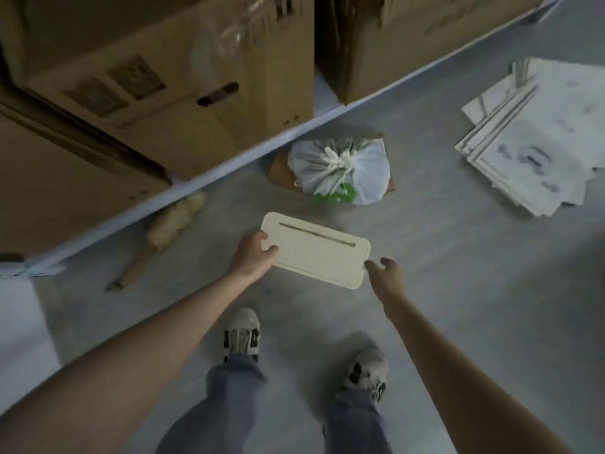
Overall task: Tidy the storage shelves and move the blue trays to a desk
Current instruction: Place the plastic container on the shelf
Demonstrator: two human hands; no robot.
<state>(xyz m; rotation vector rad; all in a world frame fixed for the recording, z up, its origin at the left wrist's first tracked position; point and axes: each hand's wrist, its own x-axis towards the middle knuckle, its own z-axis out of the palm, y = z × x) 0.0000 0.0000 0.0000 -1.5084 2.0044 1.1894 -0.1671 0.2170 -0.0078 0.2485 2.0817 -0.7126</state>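
Head view, left fingers (266, 249) gripping cream tray (316, 249)

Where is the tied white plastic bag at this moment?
The white plastic bag lies on the floor at the picture's centre, resting on a cardboard piece beside the shelf edge, just beyond the cream tray.

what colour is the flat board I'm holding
Cream or off-white, with one dark slot along its far edge; the board shows clearly in the head view.

Boxes (183, 103) sit on the shelf (209, 178) at 11 o'clock, a bag (340, 170) on the floor (458, 273) at 12, papers (537, 142) at 2, a brush (163, 234) at 9.
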